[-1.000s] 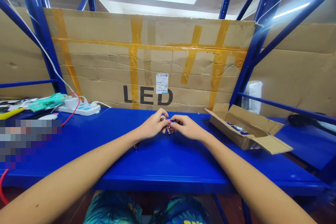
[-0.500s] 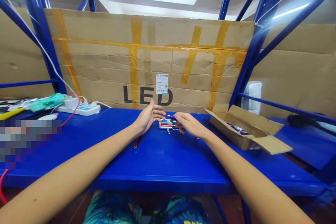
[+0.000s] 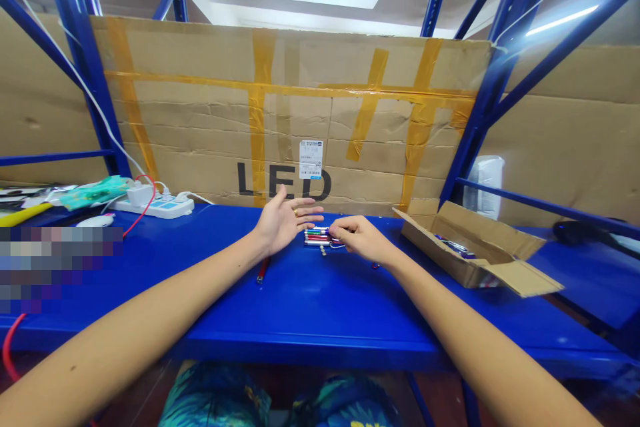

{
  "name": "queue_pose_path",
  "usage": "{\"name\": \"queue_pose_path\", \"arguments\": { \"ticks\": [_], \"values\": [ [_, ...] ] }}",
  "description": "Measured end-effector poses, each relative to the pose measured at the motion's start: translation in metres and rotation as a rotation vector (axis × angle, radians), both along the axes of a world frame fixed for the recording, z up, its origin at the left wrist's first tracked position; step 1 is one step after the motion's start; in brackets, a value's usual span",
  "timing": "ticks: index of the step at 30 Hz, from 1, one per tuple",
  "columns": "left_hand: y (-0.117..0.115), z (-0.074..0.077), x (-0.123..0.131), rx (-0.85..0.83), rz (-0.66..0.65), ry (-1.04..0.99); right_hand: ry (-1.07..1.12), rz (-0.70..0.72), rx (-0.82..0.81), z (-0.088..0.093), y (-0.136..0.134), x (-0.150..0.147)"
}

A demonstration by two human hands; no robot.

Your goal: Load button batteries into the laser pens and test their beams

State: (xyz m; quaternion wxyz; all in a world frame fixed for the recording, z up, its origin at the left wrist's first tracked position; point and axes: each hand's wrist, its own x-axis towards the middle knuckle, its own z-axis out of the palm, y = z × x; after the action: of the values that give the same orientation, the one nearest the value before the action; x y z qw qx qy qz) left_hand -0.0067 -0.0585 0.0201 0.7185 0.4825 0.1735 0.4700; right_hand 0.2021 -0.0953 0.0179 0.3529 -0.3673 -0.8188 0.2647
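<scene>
My left hand (image 3: 285, 221) is raised just left of a row of small metal pen-like tubes (image 3: 316, 239), palm turned to the right and fingers stretched apart with nothing in them. The tubes lie side by side on the blue table, in silver, red, green and blue. At their right end, my right hand (image 3: 357, 237) pinches a purple pen-like tube (image 3: 332, 230), mostly hidden by the fingers. Tiny silver pieces (image 3: 323, 251) lie in front of the row. One red tube (image 3: 263, 270) lies apart, under my left wrist. A small red object (image 3: 375, 266) shows beside my right wrist.
An open cardboard box (image 3: 450, 257) with several tubes inside stands at the right. A white power strip (image 3: 167, 205) with plugs and cables sits at the back left. Behind the table (image 3: 310, 307) stands a large taped carton (image 3: 210, 127). Blue shelf posts rise on both sides.
My right hand has lowered the purple tube onto the row. My left hand has opened wider and turned its palm up more. The view has shifted slightly.
</scene>
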Motion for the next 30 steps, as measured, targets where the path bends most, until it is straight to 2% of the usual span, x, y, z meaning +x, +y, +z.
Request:
{"name": "queue_pose_path", "arguments": {
  "ticks": [12, 30],
  "values": [
    [0.0021, -0.0035, 0.0005, 0.005, -0.039, 0.036, -0.019, -0.12, 0.044, -0.004, 0.0077, 0.0032],
    [0.0002, -0.0044, 0.0012, 0.023, -0.042, 0.048, -0.029, -0.157, 0.067, -0.0038, 0.0094, 0.0045]
  ]
}}
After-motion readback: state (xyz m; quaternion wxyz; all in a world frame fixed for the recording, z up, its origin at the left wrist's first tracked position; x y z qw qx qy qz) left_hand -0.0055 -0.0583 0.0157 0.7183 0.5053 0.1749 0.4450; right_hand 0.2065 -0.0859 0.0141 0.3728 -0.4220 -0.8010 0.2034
